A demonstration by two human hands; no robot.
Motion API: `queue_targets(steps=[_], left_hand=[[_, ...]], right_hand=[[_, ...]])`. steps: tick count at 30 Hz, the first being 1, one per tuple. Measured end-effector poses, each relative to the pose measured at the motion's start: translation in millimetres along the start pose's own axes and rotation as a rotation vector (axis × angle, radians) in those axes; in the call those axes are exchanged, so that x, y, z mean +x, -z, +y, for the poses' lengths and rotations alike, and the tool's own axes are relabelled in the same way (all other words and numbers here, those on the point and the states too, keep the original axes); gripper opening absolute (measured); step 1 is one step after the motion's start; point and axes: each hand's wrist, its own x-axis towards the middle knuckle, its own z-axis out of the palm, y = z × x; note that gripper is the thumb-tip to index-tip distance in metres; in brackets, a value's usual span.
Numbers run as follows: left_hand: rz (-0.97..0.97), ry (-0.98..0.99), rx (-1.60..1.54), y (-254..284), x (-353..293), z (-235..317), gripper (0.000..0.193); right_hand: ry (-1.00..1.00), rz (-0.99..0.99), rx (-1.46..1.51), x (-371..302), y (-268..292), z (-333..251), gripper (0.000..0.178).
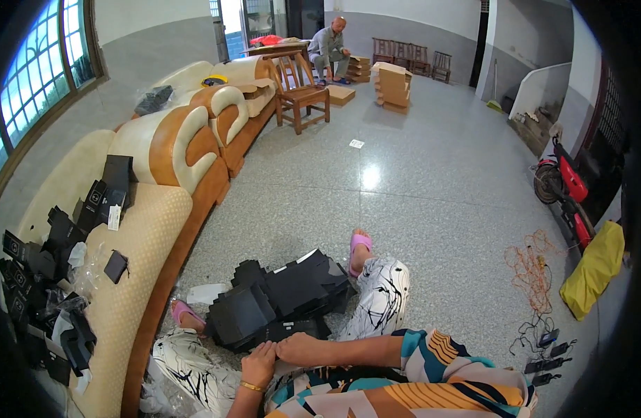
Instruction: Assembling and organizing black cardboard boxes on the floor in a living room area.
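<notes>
A heap of flattened black cardboard boxes (299,282) lies on the floor between my feet. At its near edge is a black box with a small white label (292,327). My left hand (259,364) is closed at that box's near side, fingertips together. Beside it, almost touching, my right hand (299,350) is curled closed on the same edge. The fingers partly hide what they grip, but it appears to be this black box. Several more black boxes (62,240) are piled on the sofa to my left, among clear plastic wrappers.
The cream and orange sofa (153,209) runs along my left. A wooden chair (303,97) stands ahead. Farther back, a seated person (329,52) is near stacked brown cartons (392,87). To the right are an orange cord (533,268), black adapters (547,366), a yellow bag (593,272) and a red scooter (568,184).
</notes>
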Motion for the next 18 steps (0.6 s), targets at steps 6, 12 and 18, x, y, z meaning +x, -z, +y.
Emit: queue_targets(steps=[6, 12, 18], left_hand=[[0.040, -0.087, -0.044, -6, -5, -9, 0.024], [0.029, -0.158, -0.028, -13, -8, -8, 0.023], [0.002, -0.222, -0.112, -23, -9, -6, 0.021]], right_hand=[[0.010, -0.073, 0.075, 5, 10, 0, 0.012], [0.121, -0.055, 0.065, 0, 7, 5, 0.013], [0.190, -0.190, 0.005, -7, 6, 9, 0.014]])
